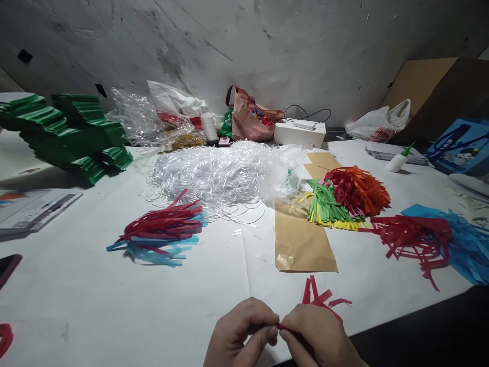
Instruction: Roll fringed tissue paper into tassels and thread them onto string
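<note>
At the table's front edge, my left hand (244,331) and my right hand (319,334) meet fingertip to fingertip. Between them they pinch the thin twisted end of a red paper tassel (319,295), whose cut strips fan out behind my right hand. Most of the tassel is hidden by that hand. Ahead and to the left lies a pile of red and light blue paper tassels (164,229). Beyond my hands a brown paper envelope (303,244) lies flat on the white table covering (214,285).
A heap of clear plastic string (210,173) spreads across the middle. Green, yellow and orange tassels (359,191) lie right of it, with red fringe (412,237) and blue fringe (468,244) further right. A glue bottle (398,161) stands behind. Green paper stacks (72,132) sit left.
</note>
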`<state>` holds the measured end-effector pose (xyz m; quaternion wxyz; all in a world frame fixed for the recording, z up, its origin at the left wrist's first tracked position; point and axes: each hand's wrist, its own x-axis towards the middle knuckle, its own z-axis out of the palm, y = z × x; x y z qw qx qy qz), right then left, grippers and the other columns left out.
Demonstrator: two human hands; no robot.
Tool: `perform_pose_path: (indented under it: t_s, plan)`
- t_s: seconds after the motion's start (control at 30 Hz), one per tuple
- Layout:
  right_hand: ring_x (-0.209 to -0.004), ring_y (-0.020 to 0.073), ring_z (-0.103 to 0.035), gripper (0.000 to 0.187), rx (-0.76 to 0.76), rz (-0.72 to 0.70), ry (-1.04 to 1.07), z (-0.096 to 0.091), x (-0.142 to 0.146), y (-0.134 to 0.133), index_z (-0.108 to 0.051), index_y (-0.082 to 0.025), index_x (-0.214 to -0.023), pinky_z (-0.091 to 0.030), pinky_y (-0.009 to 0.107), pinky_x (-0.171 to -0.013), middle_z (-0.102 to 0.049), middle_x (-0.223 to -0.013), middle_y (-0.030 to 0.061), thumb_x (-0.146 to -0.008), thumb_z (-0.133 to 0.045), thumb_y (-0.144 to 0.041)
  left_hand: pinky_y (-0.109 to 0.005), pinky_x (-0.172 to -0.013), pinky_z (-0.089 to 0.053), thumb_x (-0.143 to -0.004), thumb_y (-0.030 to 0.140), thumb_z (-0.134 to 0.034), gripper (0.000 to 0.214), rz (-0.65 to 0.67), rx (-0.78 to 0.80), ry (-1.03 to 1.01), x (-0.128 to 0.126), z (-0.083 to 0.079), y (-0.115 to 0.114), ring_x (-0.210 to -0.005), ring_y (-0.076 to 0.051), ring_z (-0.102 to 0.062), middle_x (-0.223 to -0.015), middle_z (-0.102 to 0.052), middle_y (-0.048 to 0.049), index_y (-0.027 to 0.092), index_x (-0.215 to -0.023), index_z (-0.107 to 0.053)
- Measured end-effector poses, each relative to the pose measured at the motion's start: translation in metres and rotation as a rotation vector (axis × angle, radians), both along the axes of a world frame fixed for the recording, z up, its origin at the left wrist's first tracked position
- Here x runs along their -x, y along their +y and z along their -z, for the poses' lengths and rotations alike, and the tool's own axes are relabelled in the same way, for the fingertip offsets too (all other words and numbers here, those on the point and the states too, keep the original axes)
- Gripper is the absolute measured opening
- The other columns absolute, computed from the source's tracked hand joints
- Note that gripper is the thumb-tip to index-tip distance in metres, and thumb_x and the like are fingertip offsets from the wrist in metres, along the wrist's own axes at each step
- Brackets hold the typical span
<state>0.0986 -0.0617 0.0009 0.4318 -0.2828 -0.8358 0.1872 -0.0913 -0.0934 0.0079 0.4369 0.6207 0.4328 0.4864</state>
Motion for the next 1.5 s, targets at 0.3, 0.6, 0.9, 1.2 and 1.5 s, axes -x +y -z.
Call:
perform_pose_path:
  t_s: [0.3,0.6,0.9,1.2,1.5]
  plan:
    - [-0.052,0.0092,-0.057,0.029,0.17,0.008,-0.013,-0.015,0.0,0.001,-0.061,-0.02,-0.081,-0.039,0.019,-0.05,-0.062,-0.062,-0.0021,-0.103,-0.044,-0.028,-0.022,-0.067,-0.053,-0.095,0.019,-0.059,0.014,0.007,0.015,0.069,-0.001,-0.001,0.002,-0.072,-0.014,-0.067,-0.079,-0.07,0.0001,0.026,-0.091,-0.071]
    - [-0.056,0.01,-0.06,0.022,0.244,-0.016,-0.066,-0.011,-0.003,0.001,-0.064,-0.019,-0.084,-0.042,0.019,-0.055,-0.065,-0.067,-0.0007,-0.099,-0.049,-0.023,-0.022,-0.064,-0.052,-0.096,0.029,-0.057,0.02,0.02,0.163,0.1,0.003,-0.009,0.004,-0.068,-0.014,-0.065,-0.075,-0.069,-0.0012,0.021,-0.082,-0.069]
    - [-0.056,0.0107,-0.063,0.023,0.235,0.012,-0.084,-0.011,-0.004,-0.003,-0.061,-0.022,-0.083,-0.045,0.019,-0.054,-0.066,-0.066,-0.0018,-0.101,-0.048,-0.028,-0.02,-0.063,-0.053,-0.089,0.002,-0.051,0.022,0.047,-0.314,0.441,0.006,-0.011,0.007,-0.069,-0.013,-0.066,-0.08,-0.069,-0.0027,0.021,-0.096,-0.06]
    - [-0.056,0.0156,-0.063,0.02,-0.164,0.076,-0.04,-0.003,0.009,0.0,-0.063,-0.017,-0.111,-0.047,0.027,-0.054,-0.07,-0.068,0.0013,-0.101,-0.046,-0.015,-0.024,-0.062,-0.055,-0.087,0.0,-0.053,0.024,-0.058,-0.48,0.614,0.004,0.004,0.002,-0.069,-0.017,-0.066,-0.079,-0.068,-0.0051,0.02,-0.1,-0.056]
    - [-0.058,0.0156,-0.057,0.017,-0.077,0.17,-0.081,0.0,0.018,-0.001,-0.055,-0.021,-0.081,-0.042,0.026,-0.054,-0.058,-0.064,0.0004,-0.086,-0.046,-0.009,-0.023,-0.06,-0.053,-0.084,-0.003,-0.052,0.029,-0.234,-0.533,0.528,0.004,-0.001,-0.002,-0.065,-0.016,-0.061,-0.075,-0.063,-0.0024,0.022,-0.1,-0.052]
